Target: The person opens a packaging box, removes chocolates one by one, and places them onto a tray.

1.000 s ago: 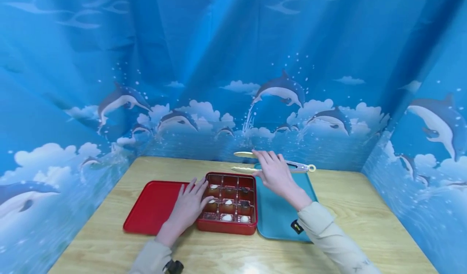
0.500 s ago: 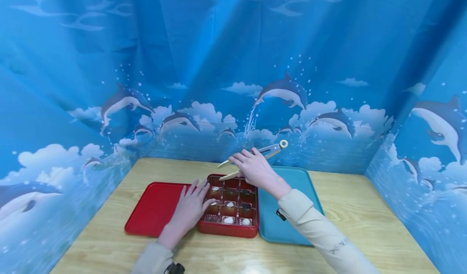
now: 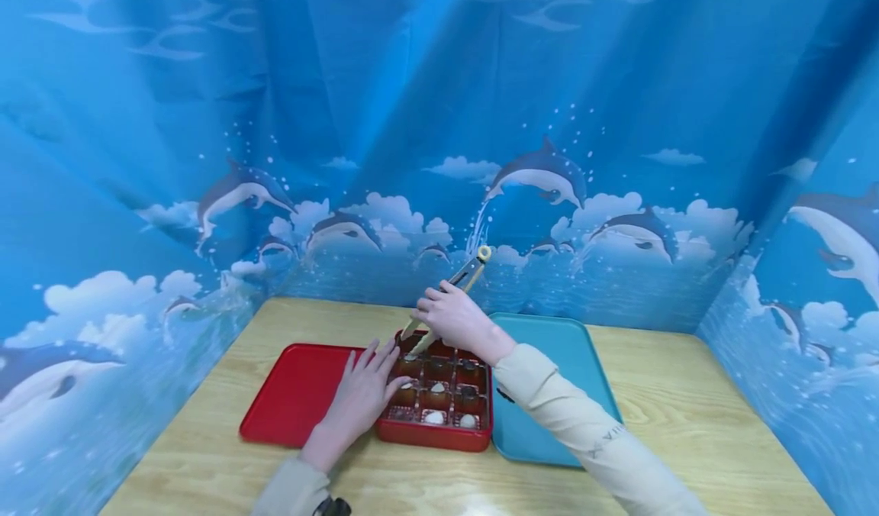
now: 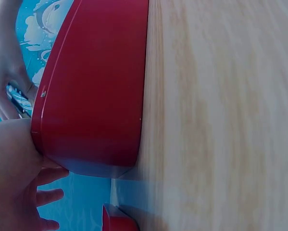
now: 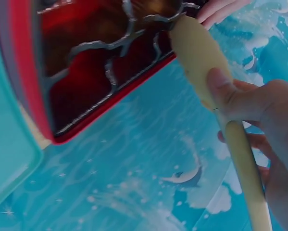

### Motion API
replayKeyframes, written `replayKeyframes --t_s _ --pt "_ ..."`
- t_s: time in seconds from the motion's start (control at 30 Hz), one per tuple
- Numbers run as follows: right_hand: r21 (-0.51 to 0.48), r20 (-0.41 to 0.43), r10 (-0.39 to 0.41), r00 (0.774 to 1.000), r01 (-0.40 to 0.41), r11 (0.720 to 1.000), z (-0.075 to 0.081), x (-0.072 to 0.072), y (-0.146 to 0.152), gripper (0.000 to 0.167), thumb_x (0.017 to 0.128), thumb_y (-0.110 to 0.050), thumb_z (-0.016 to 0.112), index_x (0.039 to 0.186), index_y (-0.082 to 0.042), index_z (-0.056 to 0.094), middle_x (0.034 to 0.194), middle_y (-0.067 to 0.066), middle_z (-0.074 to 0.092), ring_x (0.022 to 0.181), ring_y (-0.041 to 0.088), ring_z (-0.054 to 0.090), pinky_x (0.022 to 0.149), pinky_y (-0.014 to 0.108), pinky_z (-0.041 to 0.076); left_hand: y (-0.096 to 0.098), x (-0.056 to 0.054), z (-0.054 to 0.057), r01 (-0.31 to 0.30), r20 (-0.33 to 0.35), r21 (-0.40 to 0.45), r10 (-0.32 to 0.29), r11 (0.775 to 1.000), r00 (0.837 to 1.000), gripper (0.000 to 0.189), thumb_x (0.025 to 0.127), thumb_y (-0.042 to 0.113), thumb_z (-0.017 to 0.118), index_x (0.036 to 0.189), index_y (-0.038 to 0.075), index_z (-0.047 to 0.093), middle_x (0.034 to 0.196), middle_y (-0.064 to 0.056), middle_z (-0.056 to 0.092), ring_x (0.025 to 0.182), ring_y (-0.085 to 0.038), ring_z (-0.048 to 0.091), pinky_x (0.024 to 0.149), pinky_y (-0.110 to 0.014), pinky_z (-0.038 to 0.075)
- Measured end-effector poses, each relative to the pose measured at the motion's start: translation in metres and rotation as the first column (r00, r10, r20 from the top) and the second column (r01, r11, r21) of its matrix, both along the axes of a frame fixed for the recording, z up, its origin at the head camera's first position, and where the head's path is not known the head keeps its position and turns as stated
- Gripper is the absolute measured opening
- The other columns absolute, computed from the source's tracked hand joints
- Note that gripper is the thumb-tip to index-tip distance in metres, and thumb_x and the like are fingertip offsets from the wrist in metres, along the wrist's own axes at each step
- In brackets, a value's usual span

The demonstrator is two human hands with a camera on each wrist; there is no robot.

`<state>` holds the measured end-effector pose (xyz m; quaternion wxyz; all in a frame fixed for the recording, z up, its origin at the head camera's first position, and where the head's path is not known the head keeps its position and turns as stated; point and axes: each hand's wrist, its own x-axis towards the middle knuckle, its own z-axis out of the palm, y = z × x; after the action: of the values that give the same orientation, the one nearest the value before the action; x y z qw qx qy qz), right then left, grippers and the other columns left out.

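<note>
A red square box (image 3: 434, 436) with a clear divided insert (image 5: 105, 45) holds several small dark and white-topped pieces in its compartments. My right hand (image 3: 453, 319) grips a pair of tongs (image 3: 478, 264) with cream-coloured tips, above the box's back part. The tong tips point down into the back left compartments; a tong head (image 5: 201, 57) overlaps the insert in the right wrist view. What lies between the tips is hidden. My left hand (image 3: 360, 395) rests along the box's left rim, fingers straight and spread; in the left wrist view it lies against the red wall (image 4: 93, 86).
A flat red tray or lid (image 3: 295, 394) lies left of the box, partly under my left arm. Right of the box is a blue tray (image 3: 563, 378), with my right sleeve (image 3: 542, 378) across it. A dolphin-printed curtain (image 3: 384, 157) stands behind the wooden table (image 3: 659, 394).
My right hand has carried the tongs left from over the blue tray to the box, tilting them until the tips point down into it. My left hand has stayed on the rim.
</note>
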<state>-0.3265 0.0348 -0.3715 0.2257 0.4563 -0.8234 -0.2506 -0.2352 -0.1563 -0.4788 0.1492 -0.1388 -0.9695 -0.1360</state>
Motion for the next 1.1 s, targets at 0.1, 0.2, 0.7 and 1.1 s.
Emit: replayKeyframes --t_s 0.1,0.2,0.7,1.1 --pt "0.067 -0.003 -0.028 1.0 0.028 0.997 0.002 0.001 -0.012 0.044 0.09 -0.038 0.077 0.133 -0.032 0.068 0.124 -0.011 0.069 0.117 0.013 0.059 0.105 0.037 0.044 0.0 0.001 0.001 -0.003 0.002 -0.006 0.003 1.0 1.0 0.062 0.101 0.045 0.058 0.147 0.004 0.053 0.156 -0.013 0.046 0.147 -0.04 0.034 0.115 -0.066 0.028" --pt "0.114 -0.002 -0.041 0.999 0.041 0.993 0.001 0.003 -0.021 0.037 0.094 -0.036 0.074 0.13 -0.034 0.069 0.125 -0.012 0.069 0.119 0.012 0.058 0.106 0.036 0.043 0.001 0.001 0.001 -0.007 -0.006 -0.02 0.007 1.0 1.0 0.061 0.101 0.045 0.059 0.146 0.004 0.055 0.155 -0.013 0.047 0.147 -0.039 0.035 0.115 -0.066 0.029" --pt "0.195 -0.073 -0.025 0.997 0.038 0.98 -0.017 0.011 -0.039 0.031 0.091 -0.045 0.073 0.12 -0.034 0.074 0.123 -0.016 0.069 0.12 0.011 0.058 0.109 0.036 0.04 0.004 0.0 0.005 -0.027 -0.037 -0.057 0.025 0.998 0.999 0.058 0.099 0.046 0.062 0.14 0.005 0.061 0.151 -0.012 0.051 0.143 -0.038 0.041 0.114 -0.064 0.032" --pt "0.023 -0.058 -0.046 0.997 0.048 0.999 -0.005 0.008 -0.02 0.026 0.094 -0.029 0.074 0.119 -0.032 0.075 0.116 -0.012 0.071 0.112 0.013 0.06 0.101 0.037 0.044 0.003 0.001 0.005 -0.035 -0.032 -0.07 0.033 0.997 0.999 0.058 0.099 0.047 0.06 0.14 0.006 0.061 0.151 -0.012 0.052 0.143 -0.037 0.041 0.115 -0.062 0.031"
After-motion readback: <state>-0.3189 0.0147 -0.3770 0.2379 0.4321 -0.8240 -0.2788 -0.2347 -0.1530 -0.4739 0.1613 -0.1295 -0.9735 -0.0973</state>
